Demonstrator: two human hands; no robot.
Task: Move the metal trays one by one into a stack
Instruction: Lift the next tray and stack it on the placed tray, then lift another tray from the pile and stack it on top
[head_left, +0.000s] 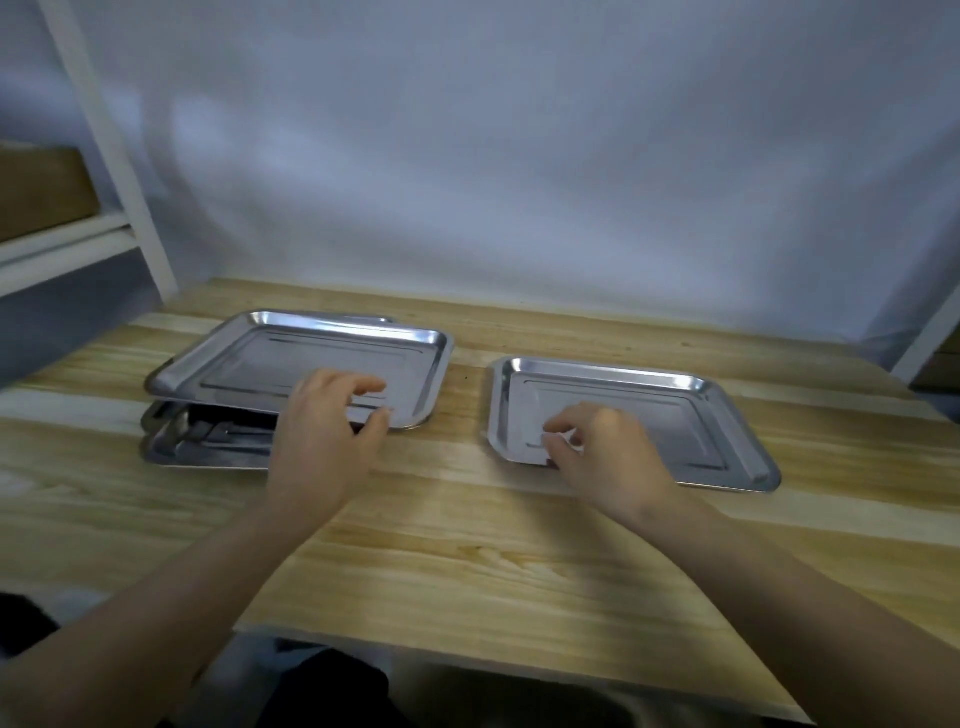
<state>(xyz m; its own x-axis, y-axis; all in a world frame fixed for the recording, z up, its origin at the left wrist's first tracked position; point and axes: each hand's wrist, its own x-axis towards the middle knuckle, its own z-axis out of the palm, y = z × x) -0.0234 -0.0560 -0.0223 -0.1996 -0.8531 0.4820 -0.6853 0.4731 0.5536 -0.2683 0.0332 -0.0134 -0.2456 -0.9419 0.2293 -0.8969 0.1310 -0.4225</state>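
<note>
A shiny metal tray (270, 358) is held tilted on the left, its near edge lifted above a lower tray (171, 452) of the pile beneath it. My left hand (327, 431) grips the lifted tray's near right edge, thumb under the rim and fingers on top. A single metal tray (675, 415) lies flat on the wooden table to the right. My right hand (602, 447) hovers over this tray's near left corner with its fingers curled and blurred; whether it touches the tray I cannot tell.
The wooden table (467, 545) runs left to right, with its front edge close to me. A white shelf frame (119, 171) stands at the back left. A grey-blue cloth backdrop (519, 156) hangs behind the table.
</note>
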